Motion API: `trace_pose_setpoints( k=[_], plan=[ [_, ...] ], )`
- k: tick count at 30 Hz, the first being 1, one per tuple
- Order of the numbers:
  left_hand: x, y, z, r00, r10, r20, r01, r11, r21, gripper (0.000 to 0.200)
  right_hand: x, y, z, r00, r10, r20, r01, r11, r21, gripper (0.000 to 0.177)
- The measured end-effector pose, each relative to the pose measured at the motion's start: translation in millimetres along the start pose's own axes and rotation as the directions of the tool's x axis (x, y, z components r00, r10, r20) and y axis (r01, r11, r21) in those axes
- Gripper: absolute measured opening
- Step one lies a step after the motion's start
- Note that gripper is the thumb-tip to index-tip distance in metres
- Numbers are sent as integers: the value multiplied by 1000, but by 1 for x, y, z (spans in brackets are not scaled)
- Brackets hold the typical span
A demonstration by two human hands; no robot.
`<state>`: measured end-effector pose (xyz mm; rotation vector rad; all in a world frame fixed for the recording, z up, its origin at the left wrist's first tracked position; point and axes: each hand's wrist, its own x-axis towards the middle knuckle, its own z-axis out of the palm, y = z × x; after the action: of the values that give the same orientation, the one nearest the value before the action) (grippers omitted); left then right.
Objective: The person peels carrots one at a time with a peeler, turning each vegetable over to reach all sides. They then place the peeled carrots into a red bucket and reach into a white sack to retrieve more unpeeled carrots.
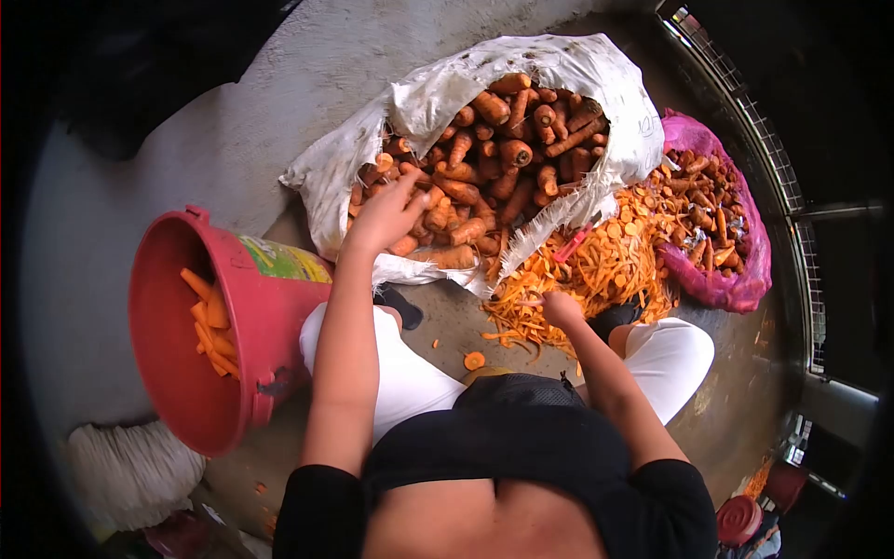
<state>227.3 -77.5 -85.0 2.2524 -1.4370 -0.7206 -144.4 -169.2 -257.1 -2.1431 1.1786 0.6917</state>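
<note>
Left hand (386,216) stretches forward on a straight arm, fingers spread and loose, its tips touching the carrots (503,154) without closing on any. Right hand (562,306) is curled at the near edge of the peel pile (596,275); I cannot tell whether it holds something. The carrots are unpeeled, dusty orange, heaped in an open white sack (559,65) on the floor (168,158). A pink tool (571,244) lies on the peelings. A pink bag (736,279) of scraps sits at the right, and a tilted red bucket (186,410) holding cut sticks (209,326) at the left.
</note>
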Motion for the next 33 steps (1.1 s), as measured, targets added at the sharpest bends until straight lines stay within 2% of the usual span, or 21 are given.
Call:
trace_pose_setpoints(
  k=[1, 2, 5, 6, 9, 12, 13, 15, 16, 19, 20, 21, 23, 27, 31, 33],
  plan=[
    [4, 8, -5, 997, 16, -79, -18, 1000, -25, 58, 8, -1, 7, 999, 2, -47, 2, 997, 83, 25],
    [6, 9, -6, 997, 4, -80, -3, 1000, 11, 57, 20, -5, 15, 996, 7, -91, 8, 987, 161, 25],
    [11, -7, 4, 996, -39, 83, 28, 991, 134, 58, 34, -32, 12, 990, 45, -134, -1, 949, 315, 25],
    [11, -6, 2, 983, -52, 176, 32, 993, 112, 57, 48, -33, 23, 982, -5, -191, 68, 944, 323, 26],
    [10, 1, 1, 975, -121, 188, 92, 984, 152, 58, 66, -53, 19, 989, -90, -118, 117, 961, 250, 27],
    [9, 1, 1, 992, -63, 113, 47, 989, 137, 58, 83, -83, 15, 992, -112, -51, 119, 981, 150, 28],
    [10, 3, 0, 988, -76, 131, 60, 990, 127, 58, 88, -91, 12, 993, -109, -37, 113, 987, 116, 29],
    [10, 6, -3, 982, -102, 162, 86, 991, 104, 58, 94, -108, 3, 979, -127, -161, 152, 976, 154, 28],
    [9, 9, -3, 983, -102, 153, 82, 988, 133, 56, 99, -116, -6, 986, -57, -155, 95, 965, 244, 26],
    [5, 12, 4, 987, -63, 150, 45, 992, 122, 54, 141, -116, -1, 904, 126, -408, 38, 928, 371, 27],
    [3, 17, 4, 981, -67, 183, 39, 987, 154, 54, 148, -114, -7, 897, 181, -404, 12, 903, 430, 27],
    [0, 19, 8, 976, -47, 213, 21, 992, 122, 54, 158, -112, -14, 906, 248, -344, -88, 903, 421, 39],
    [-4, 22, 14, 964, -8, 264, -7, 998, 57, 54, 175, -106, -24, 869, 351, -348, -165, 870, 464, 49],
    [-6, 20, 14, 951, 2, 310, -15, 999, 40, 54, 195, -100, -33, 780, 546, -306, -218, 695, 685, 54],
    [-4, 20, 14, 971, -30, 239, -1, 992, 129, 55, 219, -95, -21, 761, 572, -307, -209, 663, 718, 59],
    [-3, 22, 13, 962, -17, 274, -11, 995, 100, 54, 227, -94, -18, 762, 571, -307, -175, 638, 750, 63]
  ],
)
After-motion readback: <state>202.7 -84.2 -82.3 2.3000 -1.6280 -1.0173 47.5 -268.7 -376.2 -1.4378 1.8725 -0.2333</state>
